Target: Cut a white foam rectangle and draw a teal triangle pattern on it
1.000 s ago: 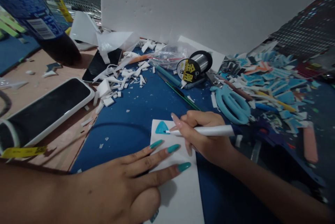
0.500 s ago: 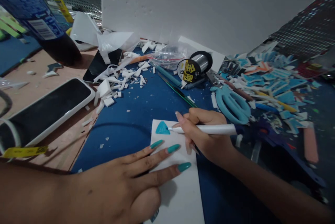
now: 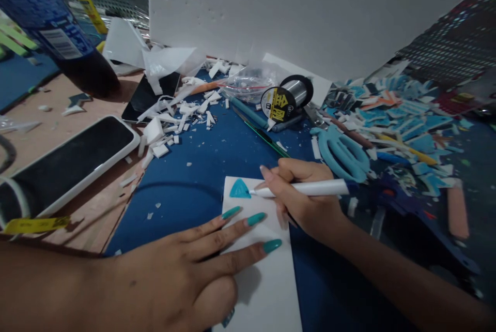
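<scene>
A white board [image 3: 267,280] lies on the blue mat [image 3: 186,177], with a small blue triangle [image 3: 240,189] near its top edge. My left hand [image 3: 201,265] rests across the board's left side, fingers stretched out and apart, holding nothing. Pinched in the fingers of my right hand [image 3: 310,197] is a white marker [image 3: 321,188]. Its tip points left and meets the triangle's lower right corner, and the heel of this hand is at the board's right edge.
Light blue scissors [image 3: 343,153] and a wire spool [image 3: 287,98] lie beyond my right hand. Blue and white scraps [image 3: 406,120] are heaped at right. A white-edged black device [image 3: 73,166] and a dark drink bottle [image 3: 62,37] are at left. A glue gun [image 3: 422,228] lies right.
Both hands keep nearly the same pose, with the marker still at the triangle's corner. The whole view has shifted very slightly.
</scene>
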{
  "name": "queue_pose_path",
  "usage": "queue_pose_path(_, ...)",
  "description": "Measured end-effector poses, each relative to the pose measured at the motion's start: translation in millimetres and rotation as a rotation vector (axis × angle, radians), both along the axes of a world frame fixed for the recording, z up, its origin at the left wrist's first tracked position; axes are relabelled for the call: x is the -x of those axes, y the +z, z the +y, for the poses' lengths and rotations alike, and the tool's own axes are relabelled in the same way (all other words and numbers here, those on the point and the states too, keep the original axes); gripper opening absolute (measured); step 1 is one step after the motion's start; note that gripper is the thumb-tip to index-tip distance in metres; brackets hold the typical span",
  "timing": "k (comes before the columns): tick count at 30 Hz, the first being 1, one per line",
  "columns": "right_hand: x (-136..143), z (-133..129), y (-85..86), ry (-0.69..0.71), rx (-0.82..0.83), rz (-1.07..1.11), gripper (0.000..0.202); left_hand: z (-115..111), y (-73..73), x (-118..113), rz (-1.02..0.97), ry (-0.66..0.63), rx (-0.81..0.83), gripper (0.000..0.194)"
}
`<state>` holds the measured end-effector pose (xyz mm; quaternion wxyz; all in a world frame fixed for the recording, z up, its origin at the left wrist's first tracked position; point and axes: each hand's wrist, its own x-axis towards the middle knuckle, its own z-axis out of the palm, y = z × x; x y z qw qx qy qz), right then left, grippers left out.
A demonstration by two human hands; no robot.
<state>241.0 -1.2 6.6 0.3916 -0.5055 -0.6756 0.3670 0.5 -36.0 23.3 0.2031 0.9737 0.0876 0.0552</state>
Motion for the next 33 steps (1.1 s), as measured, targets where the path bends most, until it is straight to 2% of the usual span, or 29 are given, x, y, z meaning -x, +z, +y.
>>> queue_pose_path(5, 1.5, -1.6, 1.8, -0.014, 0.033, 0.047, 0.049, 0.5, -1.9, -2.4, 0.011, -0.005, -0.016, 0.029)
queue_pose_path(12, 0.9, -1.5, 1.3, 0.039, 0.071, 0.067, 0.048, 3.0, 2.4, -1.6, 0.040, -0.035, -0.041, 0.030)
queue_pose_path(20, -0.9, -2.4, 2.7, 0.090, 0.073, 0.059, 0.047, 1.3, -1.4, -0.7, 0.010, -0.034, -0.042, 0.020)
queue_pose_path(25, -1.6, -6.0, -4.9, -0.119, -0.018, 0.151, 0.048, -0.6, -6.8, 3.9, -0.044, 0.017, -0.036, 0.023)
queue_pose_path(28, 1.8, -7.7, -7.9, -0.189, -0.018, 0.263, 0.050, -1.4, -12.2, 4.6, -0.032, 0.062, 0.006, 0.030)
queue_pose_path(31, 4.1, -7.1, -4.2, -0.286, -0.098, 0.263, 0.043, -3.1, -18.5, 2.2, -0.066, 0.100, 0.042, 0.016)
queue_pose_path(33, 1.7, -5.1, 2.3, -0.310, -0.196, 0.142, 0.032, -5.0, -21.5, 1.3, -0.147, 0.120, 0.032, 0.006)
